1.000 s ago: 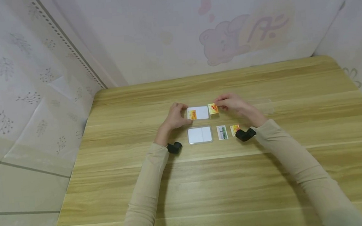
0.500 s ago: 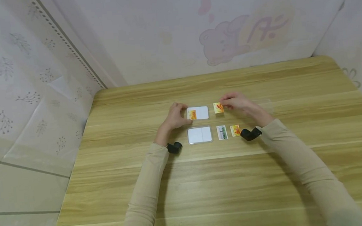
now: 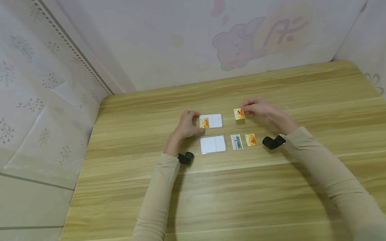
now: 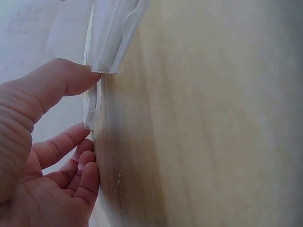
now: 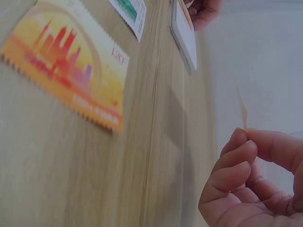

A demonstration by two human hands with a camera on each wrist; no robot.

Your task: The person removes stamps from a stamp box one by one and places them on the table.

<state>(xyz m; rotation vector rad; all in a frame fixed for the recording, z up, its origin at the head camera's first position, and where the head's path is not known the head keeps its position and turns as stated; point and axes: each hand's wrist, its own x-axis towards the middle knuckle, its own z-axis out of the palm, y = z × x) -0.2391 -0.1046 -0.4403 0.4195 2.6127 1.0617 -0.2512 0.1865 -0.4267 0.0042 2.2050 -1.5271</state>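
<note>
In the head view my left hand (image 3: pixel 188 124) grips the left end of the far clear stamp case (image 3: pixel 215 120) between thumb and fingers. A yellow-orange stamp lies in that case's left part, on a white insert. My right hand (image 3: pixel 261 108) pinches another yellow-red stamp (image 3: pixel 238 114) by its edge, lifted off the table to the right of the case. From the right wrist, this stamp (image 5: pixel 242 109) shows edge-on between thumb and forefinger. A second case (image 3: pixel 212 144) with a white insert lies nearer. To its right are a green-and-white stamp (image 3: pixel 237 142) and an orange skyline stamp (image 3: pixel 250 139).
All of it sits on a wood-grain table (image 3: pixel 219 198). A barely visible clear sheet or lid (image 3: pixel 284 109) lies behind my right forearm. Patterned cloth (image 3: pixel 172 35) hangs along the table's far and left sides.
My right hand has moved to the right, carrying the pinched stamp away from the far case. The orange skyline stamp is now fully uncovered. My left hand stays at the case.
</note>
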